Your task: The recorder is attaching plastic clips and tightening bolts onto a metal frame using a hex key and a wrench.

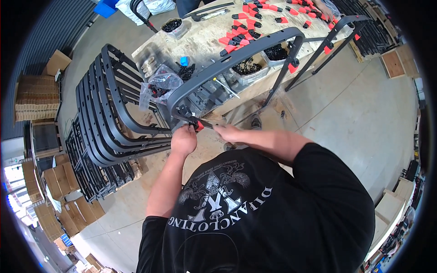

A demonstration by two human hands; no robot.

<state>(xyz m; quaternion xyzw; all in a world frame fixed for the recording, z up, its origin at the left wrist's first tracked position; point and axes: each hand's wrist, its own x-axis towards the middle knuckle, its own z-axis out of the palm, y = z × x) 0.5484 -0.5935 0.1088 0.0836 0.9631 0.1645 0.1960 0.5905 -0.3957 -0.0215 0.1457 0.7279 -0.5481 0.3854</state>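
A black metal frame with a curved top bar (236,57) stands in front of me against the workbench. My left hand (183,139) is closed on a red and black plastic clip (199,126) on the frame's near leg. Just to the right, my right hand (229,133) has its fingers drawn together by the same leg. Its fingertips are slightly blurred, and whatever is between them cannot be made out. Another red piece (292,68) sits on the frame's far leg.
Several similar black frames (98,109) stand stacked at the left. The wooden workbench (200,45) carries red and black clips (241,34), tubs of small black parts (249,67), a plastic bag (166,78) and a yellow-handled screwdriver (226,87). Another frame (334,36) stands at right; another person's hand (324,10) is beyond.
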